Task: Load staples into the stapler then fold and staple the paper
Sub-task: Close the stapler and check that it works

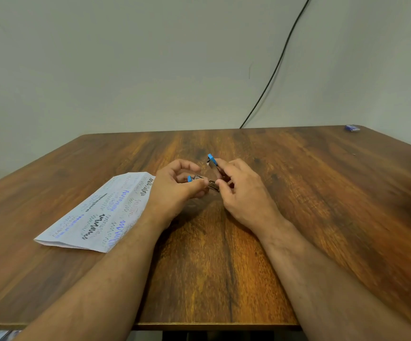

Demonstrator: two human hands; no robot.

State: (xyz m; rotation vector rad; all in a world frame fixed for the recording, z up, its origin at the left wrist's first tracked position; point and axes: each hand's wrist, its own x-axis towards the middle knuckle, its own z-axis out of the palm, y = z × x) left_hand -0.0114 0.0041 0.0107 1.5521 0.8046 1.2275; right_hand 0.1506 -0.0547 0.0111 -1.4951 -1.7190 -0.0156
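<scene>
Loading step: left hand (174, 185) and right hand (238, 190) pinch open stapler (206, 175); paper (96, 212) at 9 o'clock. Next: seat staples, close.

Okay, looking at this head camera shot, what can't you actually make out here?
- Whether staples are loaded: the stapler is small, open, and partly covered by the left hand and right hand.
- The small blue box at the table's far right corner: too small to identify.
- The paper: its scribbles are unreadable and the left forearm covers its right edge.
</scene>
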